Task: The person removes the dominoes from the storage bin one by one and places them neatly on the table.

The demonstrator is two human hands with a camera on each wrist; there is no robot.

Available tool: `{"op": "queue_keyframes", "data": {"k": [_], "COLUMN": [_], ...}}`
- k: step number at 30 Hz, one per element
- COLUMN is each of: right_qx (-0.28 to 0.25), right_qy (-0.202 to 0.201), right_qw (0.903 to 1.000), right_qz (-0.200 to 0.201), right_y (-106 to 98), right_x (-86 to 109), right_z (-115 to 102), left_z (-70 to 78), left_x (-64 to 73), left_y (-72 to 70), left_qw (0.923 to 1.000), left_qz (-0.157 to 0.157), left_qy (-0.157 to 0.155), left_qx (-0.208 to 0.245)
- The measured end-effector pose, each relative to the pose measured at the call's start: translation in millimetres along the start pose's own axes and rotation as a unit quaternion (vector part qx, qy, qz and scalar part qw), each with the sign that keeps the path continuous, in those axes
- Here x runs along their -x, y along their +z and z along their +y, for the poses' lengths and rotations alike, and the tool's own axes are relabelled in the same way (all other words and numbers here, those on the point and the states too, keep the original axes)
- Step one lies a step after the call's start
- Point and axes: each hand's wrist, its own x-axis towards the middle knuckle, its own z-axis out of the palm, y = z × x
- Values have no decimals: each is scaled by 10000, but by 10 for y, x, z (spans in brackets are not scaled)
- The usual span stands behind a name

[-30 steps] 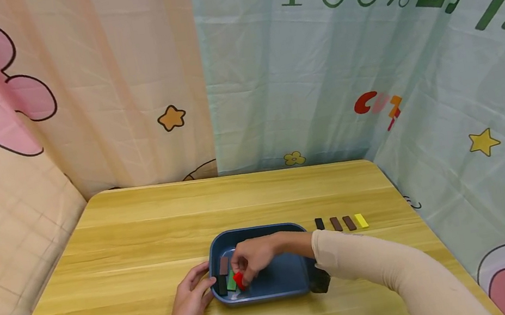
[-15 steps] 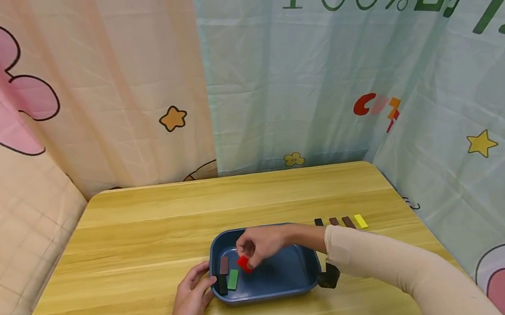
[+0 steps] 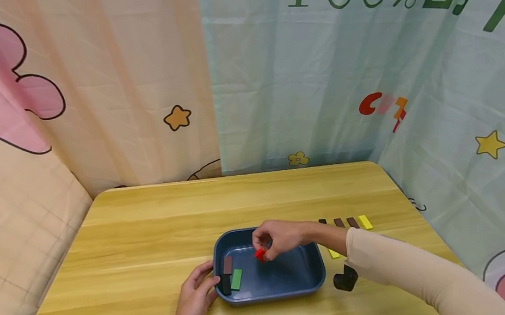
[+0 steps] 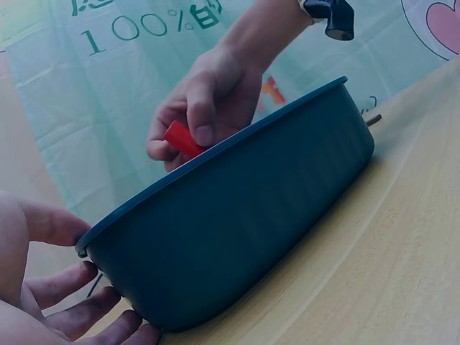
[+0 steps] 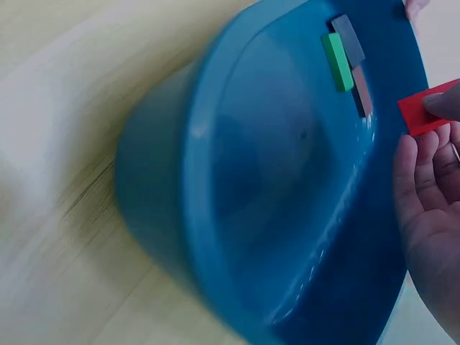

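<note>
Red block (image 3: 260, 256) pinched in right hand (image 3: 281, 236) above blue tray (image 3: 296, 278).
Long axis is tilted, free end raised; the tray's left edge is gripped by left hand (image 3: 196, 296); floor is exposed toward the right edge.

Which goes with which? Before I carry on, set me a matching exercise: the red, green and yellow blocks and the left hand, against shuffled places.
1. red block
2. green block
3. yellow blocks
4. left hand

A. on the table, outside the tray
B. pinched in the fingers of the right hand
C. touching the tray's left end
D. lying inside the tray

Right pairs: 1-B, 2-D, 3-A, 4-C.
</note>
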Motion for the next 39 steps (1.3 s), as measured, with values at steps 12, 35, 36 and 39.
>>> {"op": "queue_keyframes", "data": {"k": [12, 35, 36, 39], "right_qx": [-563, -1416, -1470, -1585], "right_qy": [321, 888, 900, 890], "right_qw": [9963, 9754, 9737, 9703], "right_qz": [557, 1439, 1490, 1596], "right_y": [-152, -403, -413, -446], "right_x": [266, 1074, 1104, 1184], "right_z": [194, 621, 647, 728], "left_z": [-6, -31, -28, -18], "left_x": [-3, 25, 23, 14], "left_y": [7, 29, 30, 25], "left_qw": [10000, 9999, 9999, 9999], "left_qz": [38, 23, 33, 62], "left_qy": [-65, -19, -26, -17], "left_qx": [-21, -121, -118, -119]}}
